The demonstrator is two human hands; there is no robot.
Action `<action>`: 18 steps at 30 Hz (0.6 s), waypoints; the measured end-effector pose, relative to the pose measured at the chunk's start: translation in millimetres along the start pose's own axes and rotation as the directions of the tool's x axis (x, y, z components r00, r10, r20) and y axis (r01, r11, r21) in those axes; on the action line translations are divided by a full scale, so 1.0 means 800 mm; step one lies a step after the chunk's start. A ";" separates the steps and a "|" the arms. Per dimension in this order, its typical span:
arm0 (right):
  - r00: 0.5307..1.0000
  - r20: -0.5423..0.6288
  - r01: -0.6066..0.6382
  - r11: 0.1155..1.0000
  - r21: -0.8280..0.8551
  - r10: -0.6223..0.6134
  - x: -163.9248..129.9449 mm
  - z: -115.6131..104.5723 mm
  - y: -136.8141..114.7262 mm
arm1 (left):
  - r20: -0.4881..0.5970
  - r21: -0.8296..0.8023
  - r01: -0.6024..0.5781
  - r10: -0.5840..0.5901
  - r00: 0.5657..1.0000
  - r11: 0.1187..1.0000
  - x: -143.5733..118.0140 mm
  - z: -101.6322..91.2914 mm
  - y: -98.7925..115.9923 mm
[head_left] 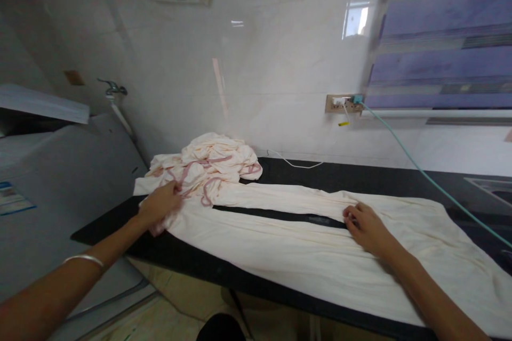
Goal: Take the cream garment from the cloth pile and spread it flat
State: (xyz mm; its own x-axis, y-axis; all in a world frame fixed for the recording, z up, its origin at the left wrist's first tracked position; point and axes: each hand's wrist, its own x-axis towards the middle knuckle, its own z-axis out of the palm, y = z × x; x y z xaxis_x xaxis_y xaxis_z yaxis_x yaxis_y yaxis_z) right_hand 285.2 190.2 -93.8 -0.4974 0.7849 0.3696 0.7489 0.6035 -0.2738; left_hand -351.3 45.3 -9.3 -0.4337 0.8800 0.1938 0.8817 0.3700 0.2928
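Both bare arms stretched forward and apart, left hand palm down with fingers curled — a thin bangle on that forearm, right hand flat, knuckles up — fingers pointing left

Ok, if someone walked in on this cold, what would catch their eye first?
Probably the long cream cloth garment spread flat across the black stone counter, with the left hand at its bunched end and the right hand pressed on its middle. Behind the left hand lies a crumpled heap of cream cloth with pink ties, and a teal cord runs from the wall socket at right.
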 end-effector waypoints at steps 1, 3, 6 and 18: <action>1.000 -0.011 -0.003 1.000 0.002 0.003 -0.001 0.001 0.000 | -0.095 0.065 -0.080 0.086 0.992 0.995 -0.004 0.006 0.007; 1.000 -0.022 -0.001 1.000 0.003 0.001 -0.002 0.003 0.001 | -0.212 0.166 -0.274 0.306 0.928 0.947 -0.014 0.022 0.029; 0.999 -0.047 0.002 1.000 -0.024 -0.004 -0.002 0.007 0.002 | -0.142 0.130 -0.521 0.536 0.832 0.844 -0.029 0.054 0.070; 0.984 -0.178 -0.066 0.954 -0.292 0.013 -0.020 0.034 0.008 | -0.034 0.381 -0.332 0.372 0.928 0.863 -0.023 0.105 0.056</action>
State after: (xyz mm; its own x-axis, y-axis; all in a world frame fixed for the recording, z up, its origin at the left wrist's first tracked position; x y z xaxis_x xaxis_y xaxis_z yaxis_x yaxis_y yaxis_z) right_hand 286.2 185.2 -125.6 -0.4013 0.7552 0.5183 0.8750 0.4833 -0.0268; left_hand -287.9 70.8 -78.2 -0.0805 0.9438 0.3207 0.9757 0.1404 -0.1683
